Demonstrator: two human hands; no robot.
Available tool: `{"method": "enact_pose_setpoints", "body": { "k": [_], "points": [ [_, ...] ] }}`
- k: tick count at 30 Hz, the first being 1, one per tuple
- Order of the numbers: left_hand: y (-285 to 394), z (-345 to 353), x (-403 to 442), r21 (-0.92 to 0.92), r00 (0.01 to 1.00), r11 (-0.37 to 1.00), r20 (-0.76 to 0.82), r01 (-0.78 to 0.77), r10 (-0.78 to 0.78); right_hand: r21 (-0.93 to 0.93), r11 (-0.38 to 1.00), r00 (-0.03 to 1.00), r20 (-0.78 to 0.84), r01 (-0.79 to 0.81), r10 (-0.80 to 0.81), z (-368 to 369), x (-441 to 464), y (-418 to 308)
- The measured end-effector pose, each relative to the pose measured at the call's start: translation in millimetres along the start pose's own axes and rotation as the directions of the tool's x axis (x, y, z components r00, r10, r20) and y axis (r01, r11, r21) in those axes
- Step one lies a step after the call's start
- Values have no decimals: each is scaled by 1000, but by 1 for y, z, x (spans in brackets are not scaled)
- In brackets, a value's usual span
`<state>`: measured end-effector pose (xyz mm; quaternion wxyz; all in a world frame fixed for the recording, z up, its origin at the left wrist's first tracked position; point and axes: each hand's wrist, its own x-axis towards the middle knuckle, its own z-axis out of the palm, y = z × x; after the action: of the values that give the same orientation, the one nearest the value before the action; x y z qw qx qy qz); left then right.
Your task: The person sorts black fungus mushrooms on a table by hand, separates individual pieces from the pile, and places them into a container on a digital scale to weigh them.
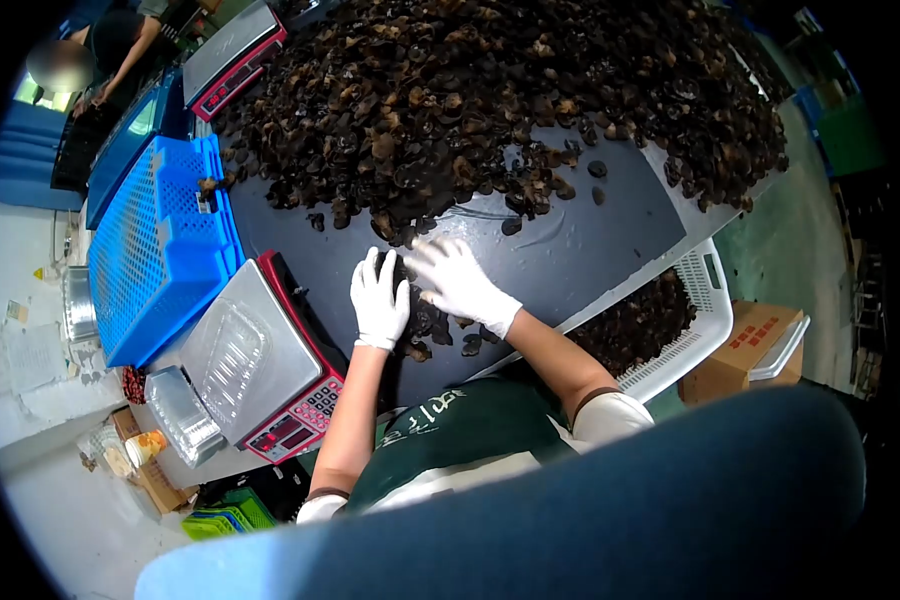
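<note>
A large heap of dark brown wood ear mushrooms (440, 100) covers the far part of the dark tabletop (590, 240). My left hand (378, 305), in a white glove, is at the near edge of the heap with its fingers stretched and apart. Dark mushroom pieces show beside its fingertips, and I see none gripped. To its right, my right hand (462, 285), also gloved, reaches toward the left one with its fingers spread over the table. Several loose mushrooms (428, 325) lie between my wrists, close to my apron.
At left, a clear plastic tray (232, 358) rests on a red-and-silver scale (295, 345). Beyond it stands a blue crate (135, 250); another scale (232, 60) is farther back. A white basket (712, 310) with mushrooms and a cardboard box (745, 350) are at right. Another person (120, 45) works at upper left.
</note>
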<state>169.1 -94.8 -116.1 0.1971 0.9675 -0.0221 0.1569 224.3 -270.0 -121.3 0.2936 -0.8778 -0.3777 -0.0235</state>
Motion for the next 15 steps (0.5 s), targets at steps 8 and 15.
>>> {"method": "enact_pose_setpoints", "body": {
  "k": [8,15],
  "points": [
    [-27,-24,-55,-241,953,939,234,247,-191,365,931,998,61,4,-28,-49,-46,27],
    [-22,-30,-102,-452,905,786,163,423,-393,190,973,992,9,-129,129,-80,-67,32]
  ]
}}
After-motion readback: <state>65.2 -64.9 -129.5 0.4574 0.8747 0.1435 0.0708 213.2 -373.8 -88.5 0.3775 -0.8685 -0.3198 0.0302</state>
